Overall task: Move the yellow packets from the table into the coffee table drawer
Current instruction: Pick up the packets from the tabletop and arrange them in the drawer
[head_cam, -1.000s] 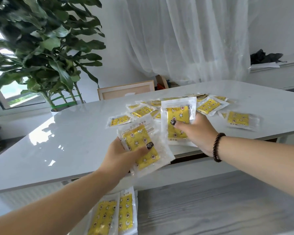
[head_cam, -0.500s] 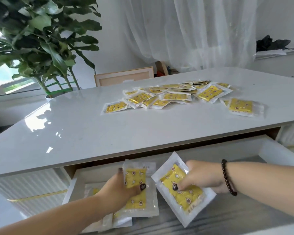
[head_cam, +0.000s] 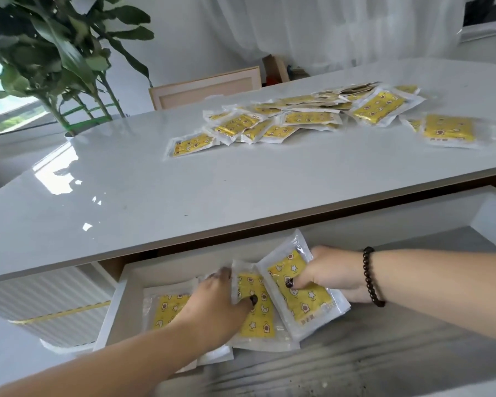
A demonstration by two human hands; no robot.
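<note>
both hands have gone lower into the drawer (head_cam: 118, 305) since half a second ago, and the two packets they carry now lie nearly flat on the ones already there. left hand (head_cam: 215, 308) pinches a yellow packet (head_cam: 255, 308), thumb on its face and fingers curled over its far edge, pressing it down near the drawer's left end. right hand (head_cam: 331, 275) pinches a second yellow packet (head_cam: 299, 293) by its right side, thumb on top, fingers hidden beneath; this packet is tilted, its left edge overlapping the first one. a dark bead bracelet (head_cam: 371, 277) sits on the right wrist.

under the left forearm another packet (head_cam: 168, 308) lies flat against the drawer's left wall, with more clear wrappers showing below it toward the near edge. how many lie in that stack cannot be told. the drawer stands pulled out from under the table top, its grey floor bare toward the right end.

on the table (head_cam: 126, 196), a loose heap of yellow packets (head_cam: 287, 121) spreads along the far edge toward the far right corner, overlapping one another. one packet (head_cam: 191, 144) lies alone at the heap's left end, and another (head_cam: 448, 131) lies apart near the right edge.

beyond the table's far left corner stands a leafy plant (head_cam: 58, 47), beside it a wooden frame (head_cam: 204, 87) and a white curtain (head_cam: 327, 30) behind.
</note>
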